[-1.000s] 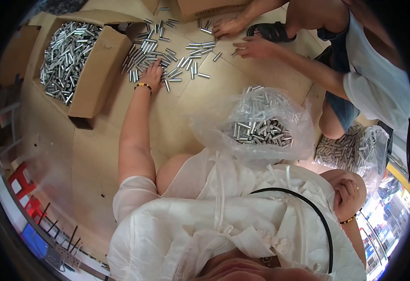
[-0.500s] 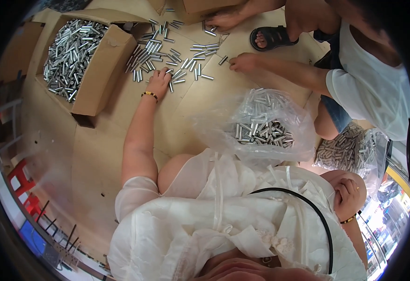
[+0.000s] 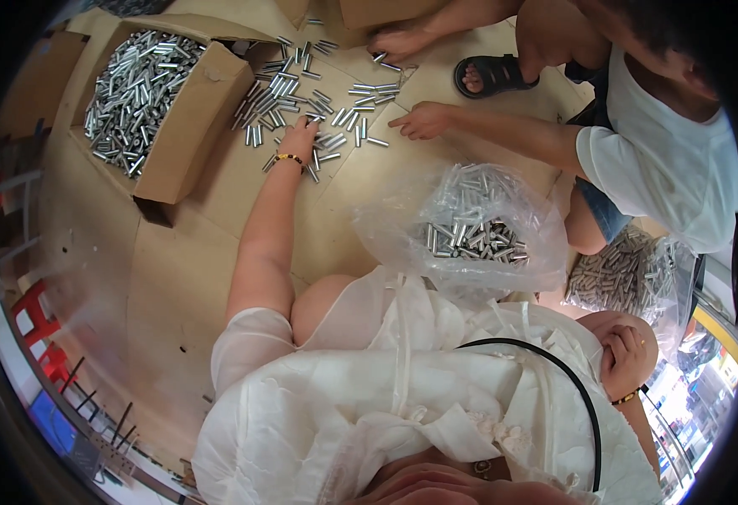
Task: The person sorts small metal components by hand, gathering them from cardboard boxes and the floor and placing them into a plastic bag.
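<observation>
We see the left hand (image 3: 298, 141) among loose cylindrical metal pins (image 3: 279, 91) on the tiled floor (image 3: 322, 231), beside the cardboard box (image 3: 190, 139); whether its grip holds any, we cannot tell; we judge a low, flat pinch best, lest they roll

A head-worn fisheye looks down toward the floor (image 3: 183, 278).

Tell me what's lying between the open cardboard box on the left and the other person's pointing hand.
In the head view, loose silvery metal rods lie scattered on the tiled floor there, with the wearer's left hand among them.
</observation>
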Available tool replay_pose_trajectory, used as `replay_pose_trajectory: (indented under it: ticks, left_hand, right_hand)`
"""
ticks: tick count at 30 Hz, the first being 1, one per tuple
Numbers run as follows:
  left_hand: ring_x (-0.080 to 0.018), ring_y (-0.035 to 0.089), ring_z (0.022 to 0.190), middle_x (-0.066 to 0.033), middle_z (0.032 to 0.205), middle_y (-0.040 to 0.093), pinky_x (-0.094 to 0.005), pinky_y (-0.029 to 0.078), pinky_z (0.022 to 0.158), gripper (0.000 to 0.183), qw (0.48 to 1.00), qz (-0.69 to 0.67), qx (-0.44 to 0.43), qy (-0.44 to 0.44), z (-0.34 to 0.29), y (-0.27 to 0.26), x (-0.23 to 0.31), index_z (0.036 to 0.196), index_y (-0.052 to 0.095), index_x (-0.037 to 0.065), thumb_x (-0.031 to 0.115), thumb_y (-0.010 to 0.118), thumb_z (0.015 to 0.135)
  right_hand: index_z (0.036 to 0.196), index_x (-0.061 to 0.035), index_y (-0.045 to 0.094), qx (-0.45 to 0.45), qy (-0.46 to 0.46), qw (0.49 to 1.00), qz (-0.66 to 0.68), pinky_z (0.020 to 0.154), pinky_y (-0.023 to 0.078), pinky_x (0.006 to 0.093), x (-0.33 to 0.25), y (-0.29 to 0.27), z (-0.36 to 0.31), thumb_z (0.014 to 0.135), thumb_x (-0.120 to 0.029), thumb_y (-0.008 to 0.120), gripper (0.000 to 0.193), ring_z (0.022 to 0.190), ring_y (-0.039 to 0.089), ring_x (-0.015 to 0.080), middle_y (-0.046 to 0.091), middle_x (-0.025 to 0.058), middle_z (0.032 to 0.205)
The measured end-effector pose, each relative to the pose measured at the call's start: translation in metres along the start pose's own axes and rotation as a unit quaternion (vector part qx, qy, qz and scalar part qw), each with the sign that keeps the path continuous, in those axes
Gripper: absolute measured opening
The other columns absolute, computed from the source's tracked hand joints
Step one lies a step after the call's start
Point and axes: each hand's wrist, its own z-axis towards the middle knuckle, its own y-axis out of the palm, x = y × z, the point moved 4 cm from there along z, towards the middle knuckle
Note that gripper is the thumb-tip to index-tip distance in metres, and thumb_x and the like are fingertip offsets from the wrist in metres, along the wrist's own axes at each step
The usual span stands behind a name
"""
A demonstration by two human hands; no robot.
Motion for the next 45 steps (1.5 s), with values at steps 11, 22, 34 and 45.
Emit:
replay_pose_trajectory:
  ticks: [11, 22, 34, 45]
  left_hand:
    - [-0.0194, 0.058, 0.068, -0.0052, 0.093, 0.053, -0.0289, 0.053, 0.049, 0.018, 0.825, -0.521, 0.114, -0.187, -0.001, -0.02, -0.013, 0.081, 0.046, 0.008, -0.005, 0.056, 0.074]
    - [-0.0194, 0.057, 0.103, -0.0115, 0.129, 0.044, -0.0319, 0.053, 0.074, 0.03, 0.768, -0.403, -0.093, 0.489, -0.11, -0.158, 0.239, 0.11, 0.056, 0.01, 0.003, 0.061, 0.081]
    - [-0.0415, 0.049, 0.111, -0.0281, 0.125, 0.046, -0.0486, 0.04, 0.095, 0.069, 0.88, -0.215, -0.045, -0.42, -0.122, 0.0, 0.016, 0.14, 0.03, 0.014, 0.046, 0.055, 0.085]
    - [-0.0395, 0.049, 0.093, -0.0208, 0.118, 0.044, -0.0486, 0.046, 0.079, 0.042, 0.967, -0.018, 0.037, -0.251, -0.085, 0.039, 0.044, 0.123, 0.047, 0.013, 0.024, 0.054, 0.083]
  right_hand:
    - [0.076, -0.007, 0.057, -0.002, 0.009, 1.0, -0.001, 0.074, 0.042, 0.0401, 0.005, 0.002, -0.008, 0.067, -0.005, 0.054, 0.01, 0.091, 0.055, 0.0308, 0.059, 0.0092, 0.093]
    - [0.078, -0.0063, 0.057, -0.015, -0.017, 1.0, 0.015, 0.072, 0.042, 0.0401, -0.002, 0.0, 0.008, 0.065, -0.003, 0.054, 0.014, 0.089, 0.055, 0.0313, 0.058, 0.0094, 0.093]
    - [0.075, -0.0039, 0.057, -0.011, -0.007, 1.0, 0.024, 0.075, 0.042, 0.0395, 0.006, 0.004, 0.012, 0.067, -0.002, 0.054, 0.01, 0.088, 0.055, 0.032, 0.058, 0.0114, 0.091]
    - [0.075, -0.0038, 0.057, -0.011, 0.0, 1.0, 0.023, 0.076, 0.041, 0.0402, 0.006, 0.003, 0.011, 0.066, -0.002, 0.054, 0.009, 0.09, 0.054, 0.0319, 0.058, 0.0111, 0.091]
